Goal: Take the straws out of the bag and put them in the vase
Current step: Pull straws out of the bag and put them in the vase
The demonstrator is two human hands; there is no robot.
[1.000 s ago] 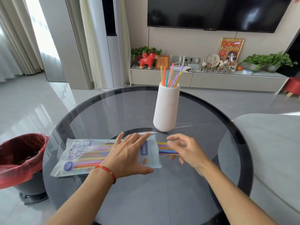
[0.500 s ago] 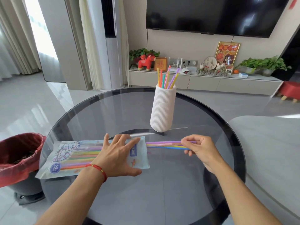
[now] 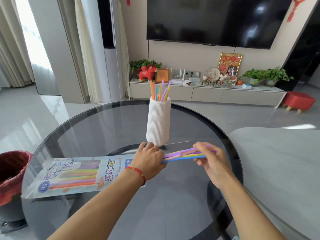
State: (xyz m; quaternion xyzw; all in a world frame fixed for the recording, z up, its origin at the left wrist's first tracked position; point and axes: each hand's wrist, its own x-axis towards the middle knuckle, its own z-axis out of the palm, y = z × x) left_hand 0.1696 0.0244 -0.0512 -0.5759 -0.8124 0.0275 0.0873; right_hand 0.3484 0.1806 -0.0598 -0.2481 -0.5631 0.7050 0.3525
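Several coloured straws (image 3: pixel 180 155) at frame centre are pinched by the right hand (image 3: pixel 212 161); the left hand (image 3: pixel 149 159) presses flat on the straw bag (image 3: pixel 72 174), below the ribbed white vase (image 3: pixel 158 121).

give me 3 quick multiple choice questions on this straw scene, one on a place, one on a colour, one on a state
1. Where is the bag?
A. flat on the table
B. in the bin
C. inside the vase

2. What colour is the vase?
A. red
B. white
C. black

3. What is the right hand doing?
A. resting open
B. gripping the vase
C. pinching straws

Answers: 1 A, it lies flat on the glass table under the left hand. 2 B, its ribbed wall is white. 3 C, its fingers close on the bundle sticking out of the bag.
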